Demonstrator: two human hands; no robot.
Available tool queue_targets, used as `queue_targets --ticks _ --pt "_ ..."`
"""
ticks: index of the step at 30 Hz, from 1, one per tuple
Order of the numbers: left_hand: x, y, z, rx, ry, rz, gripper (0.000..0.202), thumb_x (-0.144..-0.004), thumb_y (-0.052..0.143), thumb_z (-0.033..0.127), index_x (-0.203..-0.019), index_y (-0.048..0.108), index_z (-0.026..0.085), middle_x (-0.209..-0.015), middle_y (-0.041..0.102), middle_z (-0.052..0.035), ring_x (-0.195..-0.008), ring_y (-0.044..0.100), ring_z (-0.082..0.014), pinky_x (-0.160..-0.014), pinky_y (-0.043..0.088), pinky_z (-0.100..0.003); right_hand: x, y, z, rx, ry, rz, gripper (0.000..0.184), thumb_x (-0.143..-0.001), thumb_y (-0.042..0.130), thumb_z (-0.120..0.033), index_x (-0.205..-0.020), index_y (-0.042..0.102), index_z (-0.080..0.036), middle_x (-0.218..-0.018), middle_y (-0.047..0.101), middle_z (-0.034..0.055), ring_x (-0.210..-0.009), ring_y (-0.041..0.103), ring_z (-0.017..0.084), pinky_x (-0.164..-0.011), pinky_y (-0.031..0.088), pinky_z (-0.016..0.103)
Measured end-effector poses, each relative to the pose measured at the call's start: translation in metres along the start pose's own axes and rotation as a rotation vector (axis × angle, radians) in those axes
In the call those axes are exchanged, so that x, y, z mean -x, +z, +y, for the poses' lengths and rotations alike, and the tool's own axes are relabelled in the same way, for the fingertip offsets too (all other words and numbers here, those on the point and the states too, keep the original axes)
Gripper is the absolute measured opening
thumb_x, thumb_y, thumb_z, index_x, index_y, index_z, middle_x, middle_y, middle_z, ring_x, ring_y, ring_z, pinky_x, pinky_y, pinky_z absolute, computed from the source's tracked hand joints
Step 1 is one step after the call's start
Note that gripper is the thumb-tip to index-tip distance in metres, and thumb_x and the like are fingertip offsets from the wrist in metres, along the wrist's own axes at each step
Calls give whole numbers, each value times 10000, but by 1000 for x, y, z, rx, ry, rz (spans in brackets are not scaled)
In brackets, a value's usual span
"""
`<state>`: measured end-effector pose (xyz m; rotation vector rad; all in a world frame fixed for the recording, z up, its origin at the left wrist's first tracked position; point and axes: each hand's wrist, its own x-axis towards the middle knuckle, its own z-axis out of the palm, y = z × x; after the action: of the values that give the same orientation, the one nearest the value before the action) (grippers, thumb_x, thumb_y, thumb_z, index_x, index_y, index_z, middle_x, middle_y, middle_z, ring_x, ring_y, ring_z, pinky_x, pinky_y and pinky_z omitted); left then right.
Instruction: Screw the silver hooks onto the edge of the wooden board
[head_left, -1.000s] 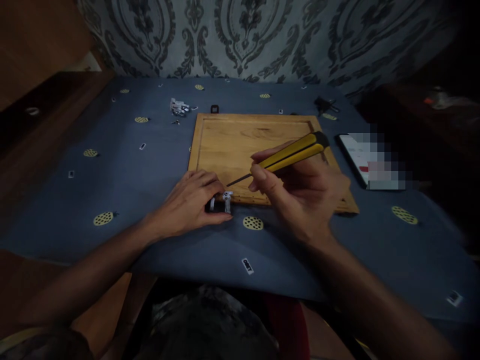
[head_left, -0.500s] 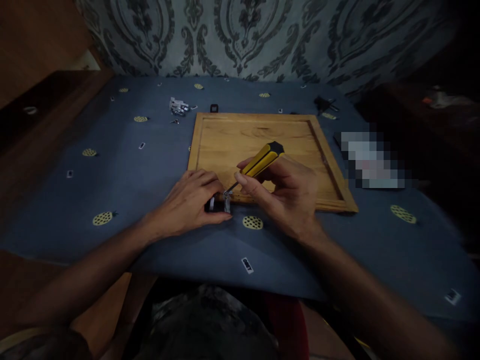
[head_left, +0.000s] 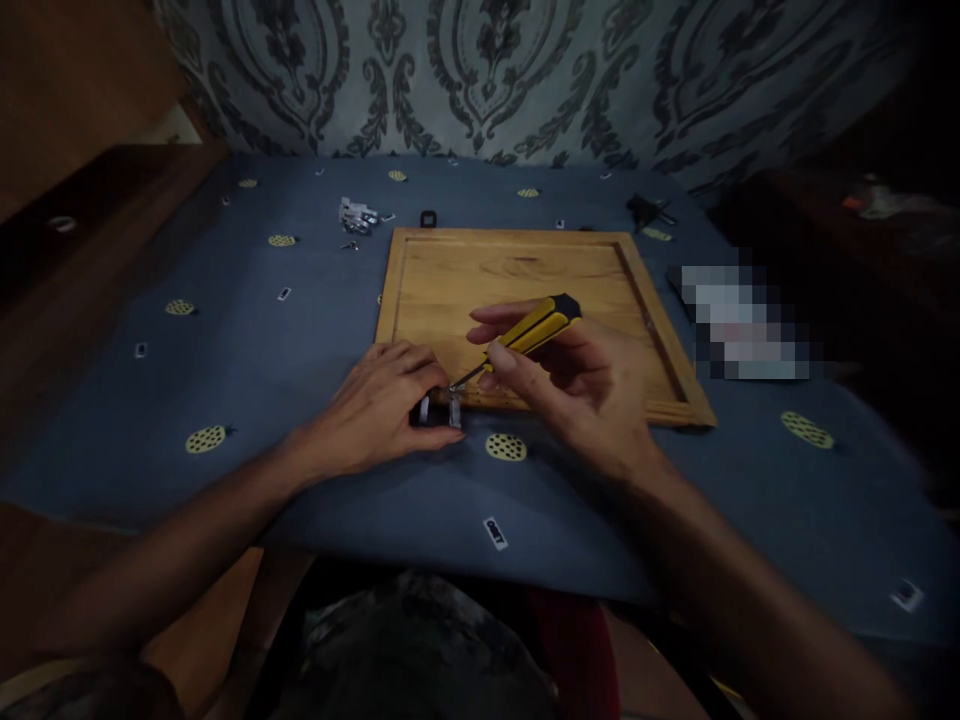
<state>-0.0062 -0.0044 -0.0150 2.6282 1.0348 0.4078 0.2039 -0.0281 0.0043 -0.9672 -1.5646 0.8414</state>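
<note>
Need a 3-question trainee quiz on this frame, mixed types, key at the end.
1. Which hand holds the yellow and black screwdriver?
a) left
b) right
c) both

2. True or false: the pile of metal parts lies on top of the wooden board.

3. Short answer: where is the screwdriver's tip?

Key
1: b, the right hand.
2: False. The pile of metal parts lies on the tablecloth, off the far left corner of the wooden board.
3: At the small metal piece in the left hand's grip, by the board's near edge.
</note>
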Motion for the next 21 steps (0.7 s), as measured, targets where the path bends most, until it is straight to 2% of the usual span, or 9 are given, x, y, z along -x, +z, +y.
queue_targets --ticks 7,15,21 --pt "1 1 -1 14 10 20 334 -915 770 465 -1105 686 204 -1188 697 -79 -1159 624 -299 -1017 473 -459 -4 2 7 64 -86 47 197 -842 860 -387 -886 766 -220 -740 707 -22 -555 645 118 -547 543 270" --pt "0 1 0 -9 18 34 376 -910 775 472 -1128 679 181 -1109 690 -84 -1091 632 -296 -972 487 -451 0 8 9 142 -71 99 350 -829 849 -498 -744 668 -211 -672 633 -26 -558 604 124 -549 546 281" --pt "1 1 0 -15 6 25 342 -909 769 486 -1071 689 195 -1145 697 -85 -1112 631 -302 -964 485 -447 -4 7 7 13 -65 53 252 -836 862 -408 -840 694 -221 -706 624 -44 -568 612 112 -553 532 271"
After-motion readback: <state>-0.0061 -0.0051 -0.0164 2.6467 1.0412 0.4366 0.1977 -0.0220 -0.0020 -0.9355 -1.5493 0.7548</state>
